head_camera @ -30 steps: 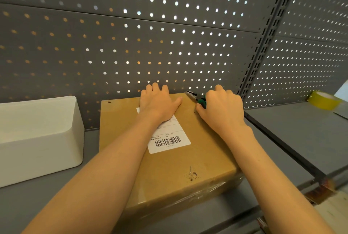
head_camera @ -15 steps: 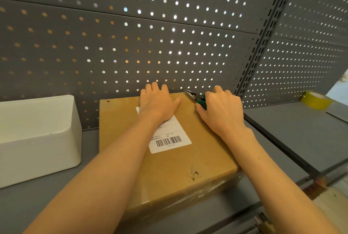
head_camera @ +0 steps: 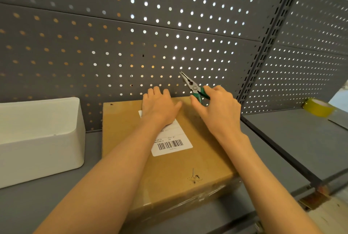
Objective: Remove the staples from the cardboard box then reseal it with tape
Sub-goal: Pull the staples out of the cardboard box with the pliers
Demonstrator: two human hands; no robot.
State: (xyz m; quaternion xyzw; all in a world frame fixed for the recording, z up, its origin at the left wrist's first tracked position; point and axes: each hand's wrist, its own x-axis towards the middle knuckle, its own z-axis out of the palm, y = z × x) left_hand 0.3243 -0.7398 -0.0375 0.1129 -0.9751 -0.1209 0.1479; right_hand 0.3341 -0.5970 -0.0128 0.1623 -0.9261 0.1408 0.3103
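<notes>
Here my right hand (head_camera: 218,109) grips green-handled steel pliers (head_camera: 194,87), nose raised toward the pegboard (head_camera: 113,45). My left hand (head_camera: 160,108) presses flat on the smooth brown cardboard box (head_camera: 180,167), which lies on the grey shelf (head_camera: 301,139) beside a white bin (head_camera: 37,135); a yellow tape roll (head_camera: 319,106) sits far right.

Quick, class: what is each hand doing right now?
Left hand: open, flat on the cardboard box.
Right hand: holding the green-handled pliers.
</notes>
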